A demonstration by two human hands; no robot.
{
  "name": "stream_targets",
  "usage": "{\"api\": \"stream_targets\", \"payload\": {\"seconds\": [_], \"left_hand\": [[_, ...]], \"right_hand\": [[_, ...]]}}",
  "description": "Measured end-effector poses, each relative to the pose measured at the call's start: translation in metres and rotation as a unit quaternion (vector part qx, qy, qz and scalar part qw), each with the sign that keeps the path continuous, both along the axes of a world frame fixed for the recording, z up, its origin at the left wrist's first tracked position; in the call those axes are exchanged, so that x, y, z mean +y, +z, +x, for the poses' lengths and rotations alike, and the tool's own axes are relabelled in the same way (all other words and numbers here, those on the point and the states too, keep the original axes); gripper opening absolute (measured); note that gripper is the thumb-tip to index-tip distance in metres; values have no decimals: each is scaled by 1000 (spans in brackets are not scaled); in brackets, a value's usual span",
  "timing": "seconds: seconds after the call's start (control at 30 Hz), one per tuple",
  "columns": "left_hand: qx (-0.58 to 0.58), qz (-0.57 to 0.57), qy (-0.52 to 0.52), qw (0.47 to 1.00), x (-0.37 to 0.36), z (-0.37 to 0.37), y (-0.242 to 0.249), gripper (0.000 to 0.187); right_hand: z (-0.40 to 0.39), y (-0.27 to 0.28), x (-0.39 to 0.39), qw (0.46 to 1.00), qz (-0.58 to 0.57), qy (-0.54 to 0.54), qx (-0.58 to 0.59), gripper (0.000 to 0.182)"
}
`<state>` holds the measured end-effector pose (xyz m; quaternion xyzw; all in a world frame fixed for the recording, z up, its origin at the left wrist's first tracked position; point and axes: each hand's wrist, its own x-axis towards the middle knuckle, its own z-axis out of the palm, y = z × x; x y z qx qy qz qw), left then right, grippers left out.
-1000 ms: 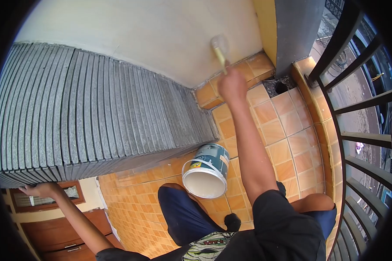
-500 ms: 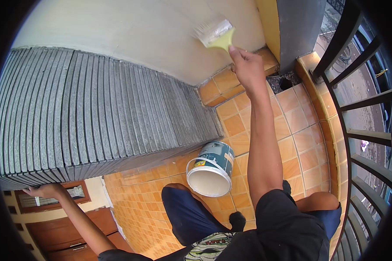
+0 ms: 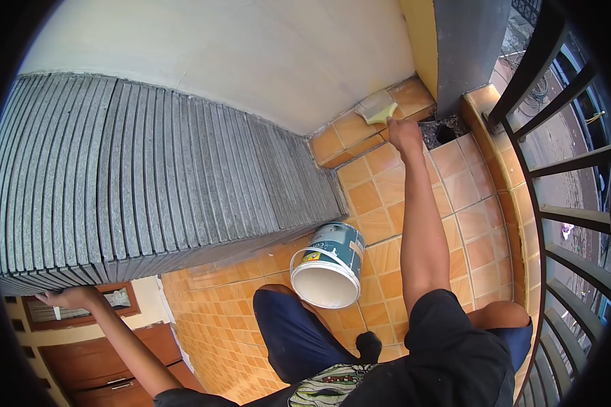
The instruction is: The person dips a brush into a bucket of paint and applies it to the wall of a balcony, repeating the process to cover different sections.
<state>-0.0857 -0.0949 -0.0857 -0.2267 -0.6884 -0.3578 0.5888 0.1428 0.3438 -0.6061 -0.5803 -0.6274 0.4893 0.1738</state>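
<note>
My right hand (image 3: 406, 138) is closed round the handle of a wide paintbrush (image 3: 383, 113) with a pale yellow-green grip. Its bristles overlap the tiled ledge at the foot of the cream wall (image 3: 265, 57). Well away to the left, my left hand (image 3: 71, 297) rests at the lower edge of the grey ribbed stone cladding (image 3: 163, 169), fingers stretched out and holding nothing. Between my knees and the cladding, a paint bucket (image 3: 339, 243) with a teal label stands on the floor. Its wire handle hangs over the rim and the inside looks whitish.
Orange tiles cover the floor (image 3: 377, 203) and the ledge. Dark metal railings (image 3: 574, 217) curve along the right side. A grey pillar (image 3: 463, 54) rises at the wall's end, with a dark hole (image 3: 447, 130) at its foot. Brown wooden doors (image 3: 108, 349) show at lower left.
My right hand has brought the paintbrush down from the wall and slightly right, to the tiled ledge. My left hand and the bucket have stayed in place.
</note>
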Motion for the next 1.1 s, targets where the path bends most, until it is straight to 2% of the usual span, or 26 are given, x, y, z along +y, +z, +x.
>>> {"api": "stream_targets", "payload": {"seconds": [0.13, 0.23, 0.33, 0.43, 0.5, 0.6, 0.83, 0.93, 1.03, 1.07, 1.1], "left_hand": [[0, 6, -13, 1000, 6, 1, -2, 57], [5, -43, 34, 999, -11, -7, 5, 64], [-10, -24, -18, 1000, -2, 2, 2, 65], [3, -41, 16, 999, -7, -4, 2, 63], [-3, -30, 4, 1000, -4, 0, 2, 64], [34, -83, 56, 994, -26, -20, 10, 63], [22, -51, 47, 997, -14, -9, 4, 62], [11, -39, 33, 999, -10, -6, 2, 61], [6, -40, 41, 998, -7, -3, 4, 61], [7, -41, 34, 999, -8, -4, 4, 61], [10, -38, 27, 999, -9, -5, 4, 61]], "right_hand": [[-1, 76, 6, 995, 40, 11, 89, 45], [18, 100, -3, 970, -56, 6, 235, 45], [9, 69, -12, 967, -84, -43, 235, 46], [-10, -8, -11, 991, -11, -31, 133, 44], [0, -17, -8, 997, -20, -20, 71, 43], [0, -10, -16, 999, -31, -21, 37, 41], [19, 21, -6, 998, -58, 17, 0, 46], [1, 9, 2, 999, -16, -30, -35, 49], [-18, 17, 22, 999, 49, 3, 9, 47], [-6, 41, 17, 997, 38, -3, 66, 45], [4, 43, 7, 996, 15, -15, 89, 45]]}}
